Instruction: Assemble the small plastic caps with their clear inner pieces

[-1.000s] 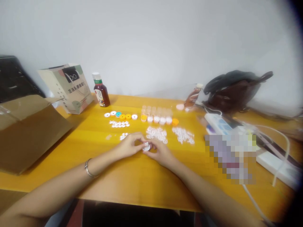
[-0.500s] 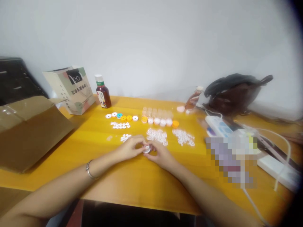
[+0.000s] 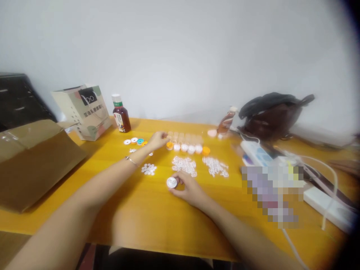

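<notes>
On the table (image 3: pixel 157 228), your right hand (image 3: pixel 189 188) pinches a white cap (image 3: pixel 171 182). Left hand (image 3: pixel 158 139) sits at the coloured discs (image 3: pixel 134 141), grip unclear. Ring piles (image 3: pixel 185 165) look unprocessed.

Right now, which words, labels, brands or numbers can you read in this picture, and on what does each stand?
"bo" (uncertain, blurred): black patch on the paper bag.
Chinese characters below it: too blurred to read.
Label of the dark bottle: too small.
Second bottle: blurred.
No other text is legible.
</notes>
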`<state>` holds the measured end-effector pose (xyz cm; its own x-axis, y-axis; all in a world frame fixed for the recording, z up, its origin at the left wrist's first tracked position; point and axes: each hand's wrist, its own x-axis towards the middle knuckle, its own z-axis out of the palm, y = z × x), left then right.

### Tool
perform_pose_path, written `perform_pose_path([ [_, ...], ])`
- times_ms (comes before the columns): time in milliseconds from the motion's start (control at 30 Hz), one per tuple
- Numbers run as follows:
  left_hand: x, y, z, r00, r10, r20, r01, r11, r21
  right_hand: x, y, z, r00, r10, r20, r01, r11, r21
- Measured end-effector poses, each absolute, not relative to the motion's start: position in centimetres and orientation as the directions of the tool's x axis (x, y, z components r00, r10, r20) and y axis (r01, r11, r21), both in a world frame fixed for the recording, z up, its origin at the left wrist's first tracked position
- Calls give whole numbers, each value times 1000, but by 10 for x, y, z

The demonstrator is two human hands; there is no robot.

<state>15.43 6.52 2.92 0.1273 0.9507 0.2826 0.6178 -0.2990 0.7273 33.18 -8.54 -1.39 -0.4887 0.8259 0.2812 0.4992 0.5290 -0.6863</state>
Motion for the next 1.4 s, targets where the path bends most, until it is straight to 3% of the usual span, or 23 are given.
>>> perform_pose_path([
  [267, 171, 96, 13, 42, 973, 226, 662, -196, 723, 333, -86, -14, -503, 824, 260, 499, 523, -691],
  [467, 168, 75, 38, 46, 945, 324, 610, -283, 740, 332, -87, -13, -499, 826, 263, 510, 525, -682],
  [567, 158, 37, 55, 166, 917, 362, 535, -392, 748, 332, -87, -14, -495, 826, 269, 514, 528, -676],
  [667, 147, -18, 62, 480, 802, 355, 382, -555, 739, 331, -85, -16, -487, 830, 272, 518, 525, -675],
  [767, 139, -63, 58, 585, 749, 313, 358, -584, 728, 331, -83, -17, -482, 832, 275, 506, 521, -687],
  [1400, 138, -80, 28, 644, 719, 261, 413, -614, 673, 333, -82, -17, -507, 818, 270, 498, 534, -683],
])
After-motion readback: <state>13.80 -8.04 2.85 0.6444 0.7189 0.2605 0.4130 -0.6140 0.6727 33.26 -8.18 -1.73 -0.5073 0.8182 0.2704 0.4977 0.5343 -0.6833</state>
